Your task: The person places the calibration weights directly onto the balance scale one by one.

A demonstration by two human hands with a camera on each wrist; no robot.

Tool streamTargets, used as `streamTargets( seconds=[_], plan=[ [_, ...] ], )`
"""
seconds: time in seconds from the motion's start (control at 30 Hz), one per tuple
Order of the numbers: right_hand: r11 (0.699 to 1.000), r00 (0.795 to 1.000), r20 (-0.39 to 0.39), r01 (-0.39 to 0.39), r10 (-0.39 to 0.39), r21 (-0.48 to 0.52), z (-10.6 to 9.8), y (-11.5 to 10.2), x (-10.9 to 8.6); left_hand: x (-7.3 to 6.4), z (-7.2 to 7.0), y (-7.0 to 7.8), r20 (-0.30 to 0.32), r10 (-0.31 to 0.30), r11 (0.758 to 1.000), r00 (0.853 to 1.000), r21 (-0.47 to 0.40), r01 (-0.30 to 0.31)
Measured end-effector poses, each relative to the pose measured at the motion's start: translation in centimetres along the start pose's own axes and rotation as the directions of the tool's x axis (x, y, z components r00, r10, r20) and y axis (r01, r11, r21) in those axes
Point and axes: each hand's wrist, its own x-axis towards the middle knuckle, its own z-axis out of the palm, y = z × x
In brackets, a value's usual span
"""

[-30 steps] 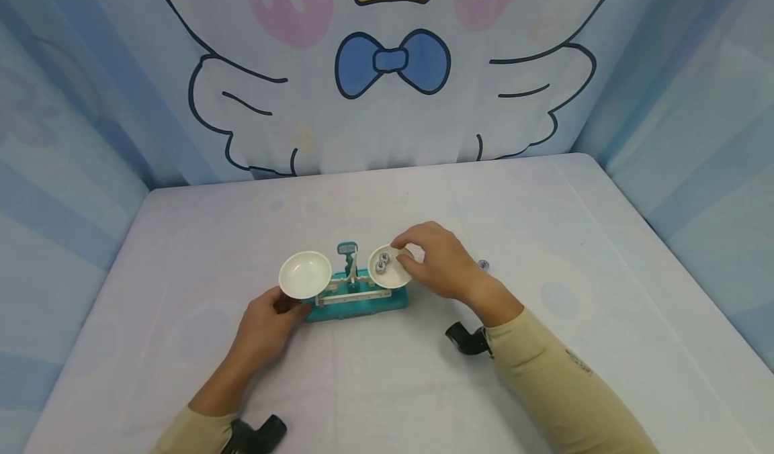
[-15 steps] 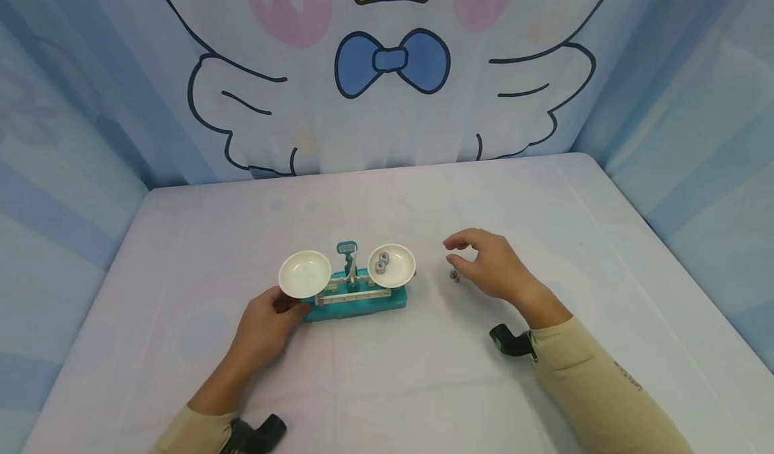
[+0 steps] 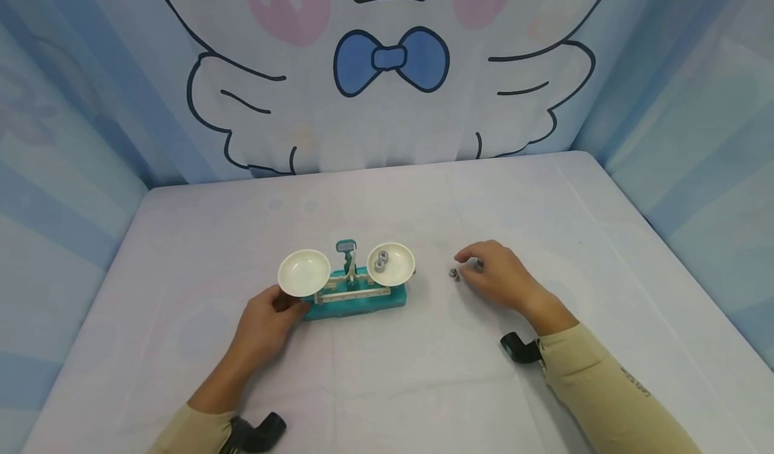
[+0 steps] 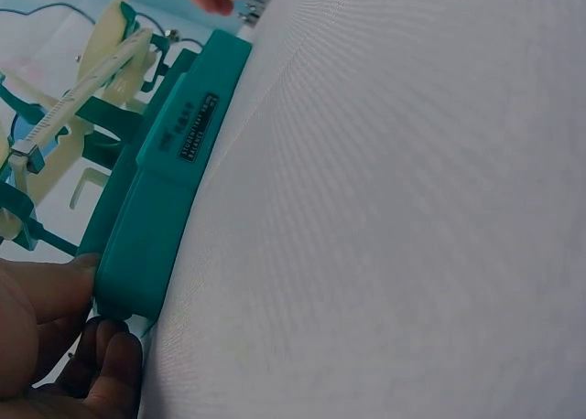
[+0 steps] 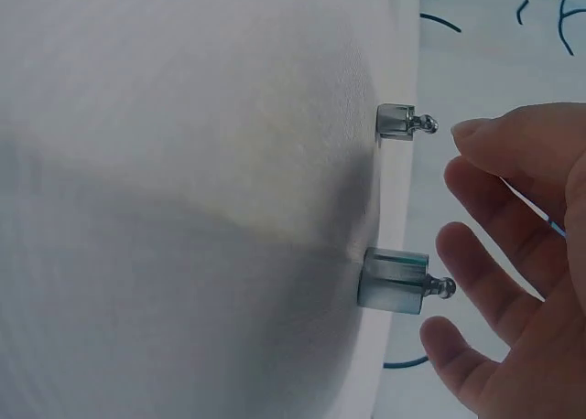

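A balance scale with a teal base [image 3: 357,304] stands on the table. Its left pan [image 3: 304,273] holds nothing; two metal weights [image 3: 379,265] sit in its right pan [image 3: 400,266]. My left hand [image 3: 266,330] grips the base's left end, with the thumb on one side and fingertips at the lower edge in the left wrist view. My right hand [image 3: 502,278] hovers right of the scale, fingers loosely bent and holding nothing. Close to its fingertips stands a small knobbed weight [image 5: 396,122]. Beside the lower fingers is a larger knobbed weight [image 5: 394,282], apart from them.
The white cloth-covered table [image 3: 375,387] stretches around the scale. Behind it hangs a printed curtain [image 3: 393,125], with blue curtains at both sides. Black wrist cameras [image 3: 520,348] are strapped at the sleeves.
My right hand has withdrawn from above the right pan and moved right, then lowered slightly beside the weights on the table. The left hand stays on the base.
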Motion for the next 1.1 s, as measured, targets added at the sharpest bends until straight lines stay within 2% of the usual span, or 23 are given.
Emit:
streamTargets(
  seconds=[0.37,0.67,1.1],
  plan=[
    [0.996,0.998,0.012,0.064,-0.063,-0.060,0.29,-0.04,0.20,0.02,-0.02,0.04,-0.001,-0.003,1.000,1.000,0.006,0.003],
    [0.988,0.996,0.023,0.085,-0.082,-0.133,0.56,-0.32,0.49,0.02,-0.03,0.00,-0.006,-0.006,1.000,1.000,0.005,0.006],
    [0.975,0.998,0.045,0.043,-0.034,-0.217,0.61,-0.68,0.64,0.06,0.12,-0.10,-0.012,-0.008,1.000,1.000,0.008,0.009]
  ],
)
